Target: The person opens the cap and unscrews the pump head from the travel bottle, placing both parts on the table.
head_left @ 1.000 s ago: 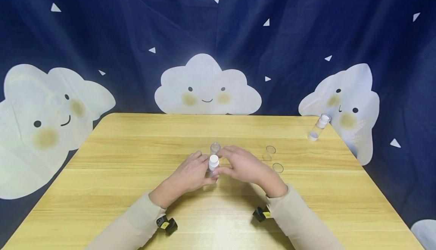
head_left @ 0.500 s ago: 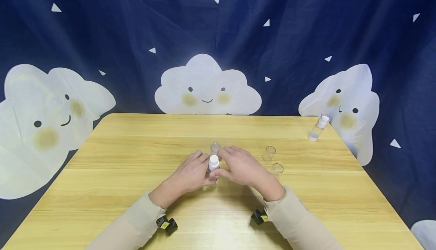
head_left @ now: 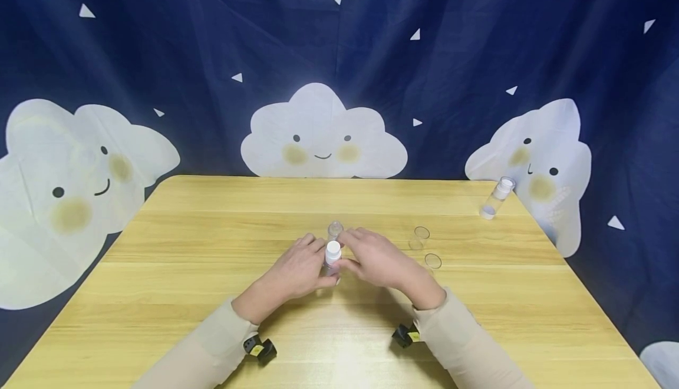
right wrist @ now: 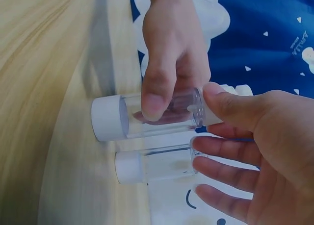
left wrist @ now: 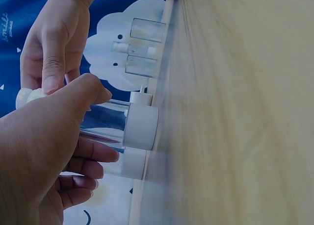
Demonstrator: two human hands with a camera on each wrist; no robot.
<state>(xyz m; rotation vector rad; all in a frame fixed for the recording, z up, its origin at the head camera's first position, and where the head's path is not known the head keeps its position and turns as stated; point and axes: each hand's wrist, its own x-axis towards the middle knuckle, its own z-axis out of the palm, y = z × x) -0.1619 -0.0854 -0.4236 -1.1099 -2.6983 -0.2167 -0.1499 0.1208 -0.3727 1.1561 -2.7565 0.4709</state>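
A clear cylindrical bottle (head_left: 333, 252), white at base, collar and top, is upright between the hands: the left hand (head_left: 298, 269) wraps its body, the right hand (head_left: 379, 257) pinches its white upper part, and their fingers hide some of it. Just beyond the hands stands a second clear bottle (head_left: 335, 229), partly blocked from above; right of the right hand stand two transparent cylindrical covers (head_left: 432, 261), with a white-topped bottle (head_left: 496, 198) farther off near the wooden table (head_left: 223, 218)'s far right corner.

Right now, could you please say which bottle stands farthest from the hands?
The far right corner bottle; the held bottle and rear bottle are at the right hand.
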